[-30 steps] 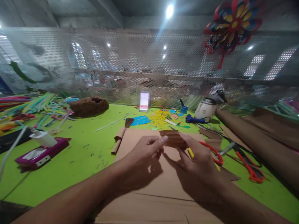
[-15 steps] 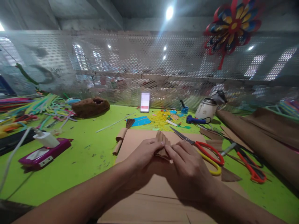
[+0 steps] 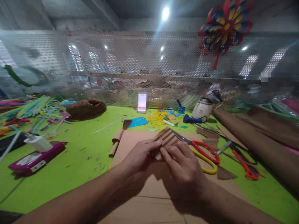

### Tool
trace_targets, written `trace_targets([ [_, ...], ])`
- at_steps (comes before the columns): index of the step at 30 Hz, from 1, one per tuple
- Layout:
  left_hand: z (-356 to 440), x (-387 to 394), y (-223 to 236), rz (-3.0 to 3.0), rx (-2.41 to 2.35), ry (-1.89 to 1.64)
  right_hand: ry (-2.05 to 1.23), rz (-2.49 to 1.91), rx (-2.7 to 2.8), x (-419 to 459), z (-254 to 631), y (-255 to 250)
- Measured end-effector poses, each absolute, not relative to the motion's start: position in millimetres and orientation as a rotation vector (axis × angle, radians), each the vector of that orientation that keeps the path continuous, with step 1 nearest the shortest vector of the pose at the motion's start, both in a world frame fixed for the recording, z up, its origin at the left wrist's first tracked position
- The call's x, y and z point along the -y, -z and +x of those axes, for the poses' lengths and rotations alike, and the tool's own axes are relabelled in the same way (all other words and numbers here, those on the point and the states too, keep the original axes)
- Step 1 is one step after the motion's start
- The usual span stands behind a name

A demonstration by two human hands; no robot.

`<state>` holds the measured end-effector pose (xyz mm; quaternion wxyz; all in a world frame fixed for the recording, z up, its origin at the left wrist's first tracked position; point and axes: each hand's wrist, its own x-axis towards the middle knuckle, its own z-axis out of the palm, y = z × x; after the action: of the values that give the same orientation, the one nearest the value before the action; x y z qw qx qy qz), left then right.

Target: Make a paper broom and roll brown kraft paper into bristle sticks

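Note:
Between my two hands is a small piece of brown pleated paper (image 3: 166, 139), its folds running side by side. My left hand (image 3: 142, 155) pinches its left edge, thumb on top. The fingers of my right hand (image 3: 183, 161) close on its lower right edge. Beneath the hands lies a flat sheet of tan cardboard (image 3: 133, 140). Scissors (image 3: 205, 149) with one red and one yellow handle loop rest just beyond my right hand, their blades pointing toward the paper. Rolled brown paper pieces (image 3: 116, 140) sit at the sheet's left edge.
A purple power strip (image 3: 37, 158) with a white plug is at left. Red-handled scissors (image 3: 245, 161) and a long brown roll (image 3: 252, 137) lie at right. Behind are a blue glue gun (image 3: 193, 119), a white kettle (image 3: 202, 109), yellow shreds (image 3: 158, 119) and a phone (image 3: 142, 102).
The pleated paper has turned and spread, so more of its striped folds show. My fingers have shifted along its edges. The whole view has swung slightly to the right.

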<state>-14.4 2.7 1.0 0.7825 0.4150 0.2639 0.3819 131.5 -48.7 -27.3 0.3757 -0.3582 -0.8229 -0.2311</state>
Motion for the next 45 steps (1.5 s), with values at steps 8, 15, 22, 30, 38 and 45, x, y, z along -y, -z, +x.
trace_targets([
  [8, -11.1, -2.7, 10.1, 0.964, -0.511, -0.863, 0.351, -0.913, 2.105, 44.8, 124.4, 29.3],
  [15, -21.0, -17.6, 9.6, 1.157, -0.709, -0.945, 0.284, -1.025, 2.131, 40.2, 162.3, 12.6],
  [22, -27.3, -25.9, -0.5, 1.134, -0.835, -1.065, 0.110, -1.957, 2.264, 11.2, 240.7, 5.7],
  [30, -31.1, -34.5, 4.8, 1.227, -0.847, -1.210, -0.119, -2.153, 2.210, 5.7, 232.5, 25.6],
  [38, -32.8, -35.6, 0.8, 1.154, -0.782, -1.288, -0.349, -1.819, 1.901, 9.5, 236.5, 3.1],
  [45, -37.6, -35.6, -10.1, 1.193, -0.758, -1.387, -1.231, -1.196, 1.485, 52.8, 163.6, 3.9],
])
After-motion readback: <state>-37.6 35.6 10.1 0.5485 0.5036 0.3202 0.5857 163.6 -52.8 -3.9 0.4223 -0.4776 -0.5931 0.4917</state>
